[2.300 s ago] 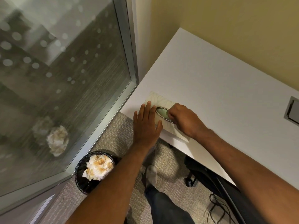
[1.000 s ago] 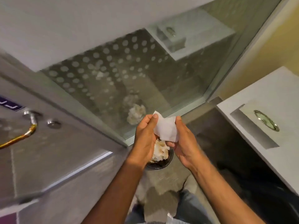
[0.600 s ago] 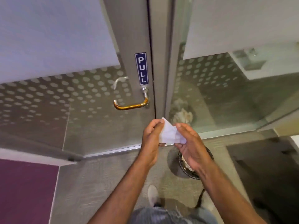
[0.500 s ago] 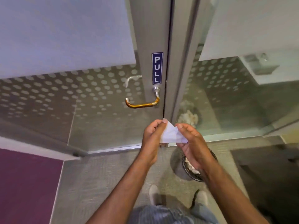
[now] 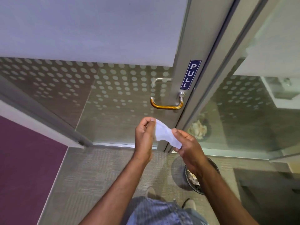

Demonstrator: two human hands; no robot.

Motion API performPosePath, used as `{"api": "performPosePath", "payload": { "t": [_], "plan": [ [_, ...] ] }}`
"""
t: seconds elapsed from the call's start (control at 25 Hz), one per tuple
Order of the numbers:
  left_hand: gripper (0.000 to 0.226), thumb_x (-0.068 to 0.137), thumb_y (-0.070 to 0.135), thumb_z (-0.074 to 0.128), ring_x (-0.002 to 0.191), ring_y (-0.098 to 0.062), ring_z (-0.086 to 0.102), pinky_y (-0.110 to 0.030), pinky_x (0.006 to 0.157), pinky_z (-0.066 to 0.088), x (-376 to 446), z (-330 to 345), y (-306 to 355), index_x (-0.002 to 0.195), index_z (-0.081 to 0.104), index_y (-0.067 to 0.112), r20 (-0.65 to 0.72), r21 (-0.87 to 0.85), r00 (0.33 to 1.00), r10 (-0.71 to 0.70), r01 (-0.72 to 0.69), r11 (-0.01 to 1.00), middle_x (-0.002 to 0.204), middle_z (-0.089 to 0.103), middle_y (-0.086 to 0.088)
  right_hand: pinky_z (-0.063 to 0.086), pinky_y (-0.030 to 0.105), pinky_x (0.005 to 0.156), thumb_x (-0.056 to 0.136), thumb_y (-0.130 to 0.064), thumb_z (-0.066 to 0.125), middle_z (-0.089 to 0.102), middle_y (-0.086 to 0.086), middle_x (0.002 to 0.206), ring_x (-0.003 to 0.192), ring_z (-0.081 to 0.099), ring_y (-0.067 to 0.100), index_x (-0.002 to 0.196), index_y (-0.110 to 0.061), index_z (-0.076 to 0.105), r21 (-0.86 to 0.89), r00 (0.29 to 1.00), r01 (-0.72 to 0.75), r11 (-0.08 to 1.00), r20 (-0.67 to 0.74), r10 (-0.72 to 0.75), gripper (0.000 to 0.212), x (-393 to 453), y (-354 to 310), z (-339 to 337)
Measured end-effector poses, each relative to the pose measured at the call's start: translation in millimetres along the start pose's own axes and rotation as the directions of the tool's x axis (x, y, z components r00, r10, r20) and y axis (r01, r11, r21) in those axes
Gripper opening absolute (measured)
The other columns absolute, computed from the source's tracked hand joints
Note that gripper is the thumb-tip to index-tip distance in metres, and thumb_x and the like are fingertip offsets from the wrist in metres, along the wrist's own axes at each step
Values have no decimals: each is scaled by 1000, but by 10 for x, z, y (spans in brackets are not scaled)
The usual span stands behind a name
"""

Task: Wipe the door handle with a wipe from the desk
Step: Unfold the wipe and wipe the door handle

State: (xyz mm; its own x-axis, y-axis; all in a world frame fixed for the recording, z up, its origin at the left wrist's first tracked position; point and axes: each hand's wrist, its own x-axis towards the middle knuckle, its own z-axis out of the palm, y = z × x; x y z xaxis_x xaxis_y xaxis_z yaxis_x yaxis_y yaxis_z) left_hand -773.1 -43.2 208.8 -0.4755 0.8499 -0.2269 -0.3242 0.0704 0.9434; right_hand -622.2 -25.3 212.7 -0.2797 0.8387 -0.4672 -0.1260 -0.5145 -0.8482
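A white wipe [image 5: 164, 134] is stretched between my two hands in front of the glass door. My left hand [image 5: 144, 137] pinches its upper left corner with thumb and forefinger. My right hand [image 5: 186, 143] grips its lower right end. The door handle [image 5: 167, 106], a curved metal lever with an amber-looking bar, sticks out from the door frame just above the hands, under a blue PULL sign [image 5: 190, 74]. Neither hand touches the handle.
The glass door [image 5: 113, 95] has a frosted dot pattern and a white band on top. A black bin [image 5: 194, 181] with crumpled paper stands on the carpet at the right, below my right forearm. A purple wall [image 5: 24, 159] lies to the left.
I pulled a wipe from the pack on the desk and turned to the door. Over the last half second the hands have drawn the wipe out wider, just below the handle.
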Motion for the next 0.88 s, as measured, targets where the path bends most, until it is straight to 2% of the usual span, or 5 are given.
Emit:
{"api": "performPosePath", "payload": {
  "t": [0.32, 0.44, 0.56, 0.72, 0.88],
  "plan": [
    [23, 109, 15, 47, 65, -3, 51, -20, 58, 42, 17, 13, -57, 90, 57, 19, -198, -68, 980, 4, -18, 998, 73, 56, 10, 48, 32, 88, 98, -27, 61, 76, -7, 91, 85, 65, 5, 96, -19, 74, 56, 965, 139, 989, -229, -123, 15, -18, 58, 126],
    [23, 110, 23, 47, 59, -6, 46, -24, 50, 36, 67, -55, -51, 89, 57, 23, -235, -46, 972, 7, -18, 999, 67, 53, 10, 54, 33, 84, 103, -26, 54, 73, 3, 97, 91, 66, 14, 99, -15, 67, 54, 957, 176, 983, -241, -158, 17, 30, 85, 145],
    [21, 109, 30, 49, 69, -16, 53, -26, 50, 36, 140, -69, -26, 91, 58, 25, -239, -46, 971, -13, 2, 999, 75, 57, 2, 54, 43, 80, 106, -27, 48, 67, 13, 104, 94, 63, 23, 101, -15, 62, 10, 942, 235, 972, -249, -225, 19, 118, 46, 207],
    [15, 107, 32, 53, 71, -16, 56, -23, 46, 34, 376, -35, 77, 98, 61, 23, -213, -19, 977, -14, 11, 1000, 80, 62, 1, 51, 28, 75, 107, -21, 42, 61, 1, 98, 86, 59, 8, 105, -21, 57, -196, 868, 407, 892, -221, -445, 16, 326, -269, 221],
    [10, 107, 23, 53, 71, -9, 61, -22, 48, 44, 695, 19, 154, 100, 61, 24, -170, 1, 985, 26, -26, 1000, 89, 67, 1, 43, 23, 79, 103, -11, 37, 55, 8, 107, 88, 53, 7, 101, -24, 55, -582, 770, 508, 635, -24, -638, 22, 658, -695, 260]
  ]
}}
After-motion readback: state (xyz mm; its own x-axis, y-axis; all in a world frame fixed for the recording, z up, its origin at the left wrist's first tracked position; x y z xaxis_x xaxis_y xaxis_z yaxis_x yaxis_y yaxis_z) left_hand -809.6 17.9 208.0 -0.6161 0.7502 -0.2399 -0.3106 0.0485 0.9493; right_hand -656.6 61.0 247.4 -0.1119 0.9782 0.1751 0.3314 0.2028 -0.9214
